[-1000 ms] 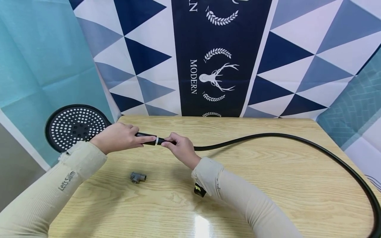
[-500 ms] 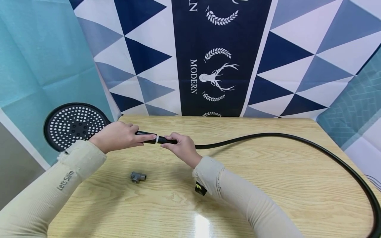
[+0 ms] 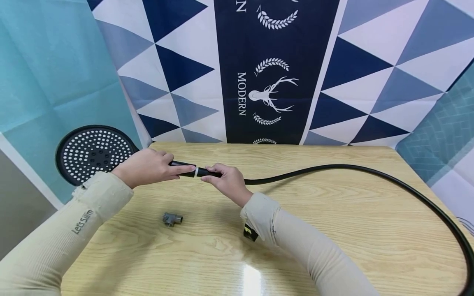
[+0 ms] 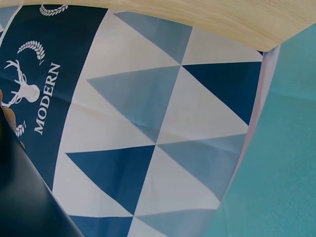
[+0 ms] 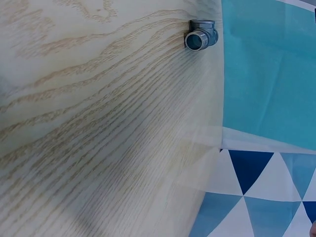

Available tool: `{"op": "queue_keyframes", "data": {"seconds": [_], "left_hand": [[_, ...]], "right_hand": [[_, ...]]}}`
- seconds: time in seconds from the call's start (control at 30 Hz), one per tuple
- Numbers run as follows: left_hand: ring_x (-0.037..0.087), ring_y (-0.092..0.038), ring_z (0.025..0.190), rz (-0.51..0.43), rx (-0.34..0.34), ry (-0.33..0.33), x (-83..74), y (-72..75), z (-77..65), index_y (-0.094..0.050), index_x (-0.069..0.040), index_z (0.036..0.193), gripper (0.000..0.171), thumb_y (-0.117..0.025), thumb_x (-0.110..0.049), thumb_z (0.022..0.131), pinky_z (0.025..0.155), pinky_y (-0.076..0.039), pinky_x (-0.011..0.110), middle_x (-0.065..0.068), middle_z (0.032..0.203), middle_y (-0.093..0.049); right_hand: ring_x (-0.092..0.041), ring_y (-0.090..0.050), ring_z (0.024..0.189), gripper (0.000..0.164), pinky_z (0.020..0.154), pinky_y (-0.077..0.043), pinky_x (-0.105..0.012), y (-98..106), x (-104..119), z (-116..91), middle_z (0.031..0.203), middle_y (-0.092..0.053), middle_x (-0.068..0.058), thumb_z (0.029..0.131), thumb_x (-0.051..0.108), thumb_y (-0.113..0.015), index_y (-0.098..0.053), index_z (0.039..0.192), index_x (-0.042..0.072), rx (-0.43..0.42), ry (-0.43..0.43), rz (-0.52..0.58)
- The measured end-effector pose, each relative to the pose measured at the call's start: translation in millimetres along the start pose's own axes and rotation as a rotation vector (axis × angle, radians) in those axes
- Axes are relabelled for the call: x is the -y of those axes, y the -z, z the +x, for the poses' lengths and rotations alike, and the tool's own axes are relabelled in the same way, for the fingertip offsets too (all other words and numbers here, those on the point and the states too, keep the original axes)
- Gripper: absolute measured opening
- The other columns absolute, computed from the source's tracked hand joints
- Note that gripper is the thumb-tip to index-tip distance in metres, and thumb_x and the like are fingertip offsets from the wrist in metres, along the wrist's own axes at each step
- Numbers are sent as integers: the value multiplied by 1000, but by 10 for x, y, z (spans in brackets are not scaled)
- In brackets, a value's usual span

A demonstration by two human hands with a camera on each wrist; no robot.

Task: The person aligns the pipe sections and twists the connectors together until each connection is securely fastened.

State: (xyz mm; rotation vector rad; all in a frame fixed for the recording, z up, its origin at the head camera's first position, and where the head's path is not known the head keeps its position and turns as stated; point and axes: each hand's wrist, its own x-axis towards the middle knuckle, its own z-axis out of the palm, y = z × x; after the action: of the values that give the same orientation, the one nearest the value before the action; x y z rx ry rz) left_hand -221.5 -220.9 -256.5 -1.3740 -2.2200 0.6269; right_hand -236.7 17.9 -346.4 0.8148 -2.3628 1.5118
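Note:
My left hand (image 3: 148, 167) grips the handle of a black shower head (image 3: 94, 154), its index finger stretched along the handle to a white ring. The round spray face with pale nozzles shows left of that hand in the head view. On the other side of the ring, my right hand (image 3: 230, 183) pinches the end of a black hose (image 3: 333, 167) between thumb and fingers, in line with the handle. Both are held above the table. A dark smooth curved part of the shower head (image 4: 24, 192) fills the lower left of the left wrist view.
A small grey metal tee fitting (image 3: 172, 219) lies on the wooden table (image 3: 207, 263) below the hands. The hose arcs across the table's right side and over its edge. A patterned cloth (image 3: 185, 82) hangs behind the table.
The right hand's fingers have shifted slightly on the hose end, showing more of it, and the hand has edged right. The shower head has risen slightly. The left hand keeps its grip.

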Motion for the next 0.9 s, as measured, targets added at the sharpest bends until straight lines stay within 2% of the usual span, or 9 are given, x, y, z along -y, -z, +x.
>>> {"op": "queue_keyframes", "data": {"seconds": [0.2, 0.4, 0.57, 0.7, 0.9], "left_hand": [[13, -30, 43, 14, -7, -13, -11, 0, -9, -60, -24, 131, 48, -72, -30, 85, 42, -40, 28, 8, 65, -50], [12, -30, 43, 9, -28, -29, -4, 15, -9, -59, -24, 130, 48, -73, -30, 84, 41, -39, 28, 7, 64, -50], [13, -29, 43, 29, -58, -45, 0, 1, -4, -60, -24, 129, 49, -74, -31, 83, 40, -37, 28, 7, 63, -48], [13, -29, 42, 33, -75, -54, -3, -11, 0, -61, -24, 128, 48, -73, -32, 82, 40, -36, 29, 7, 62, -46], [13, -30, 42, 49, -73, -54, -13, -9, 9, -60, -25, 129, 48, -73, -33, 83, 41, -36, 30, 7, 63, -47]], "right_hand": [[-6, -50, 53, 20, 47, -39, -21, 20, 29, -4, 101, -72, -7, 81, 19, -78, -73, 96, 6, 26, -47, 2], [-6, -48, 53, 20, 47, -37, -22, 26, 49, -7, 86, -72, -5, 82, 21, -77, -73, 97, 8, 38, -63, -14], [-7, -45, 50, 19, 46, -35, -22, 46, 62, -12, 71, -66, 0, 84, 22, -75, -73, 97, 8, 53, -74, -12], [-8, -44, 49, 18, 46, -34, -22, 53, 66, -18, 66, -63, 2, 86, 22, -73, -73, 97, 7, 69, -72, -19], [-8, -42, 47, 20, 47, -33, -22, 58, 79, -18, 59, -55, 4, 93, 24, -65, -74, 97, 7, 100, -72, -86]]}}
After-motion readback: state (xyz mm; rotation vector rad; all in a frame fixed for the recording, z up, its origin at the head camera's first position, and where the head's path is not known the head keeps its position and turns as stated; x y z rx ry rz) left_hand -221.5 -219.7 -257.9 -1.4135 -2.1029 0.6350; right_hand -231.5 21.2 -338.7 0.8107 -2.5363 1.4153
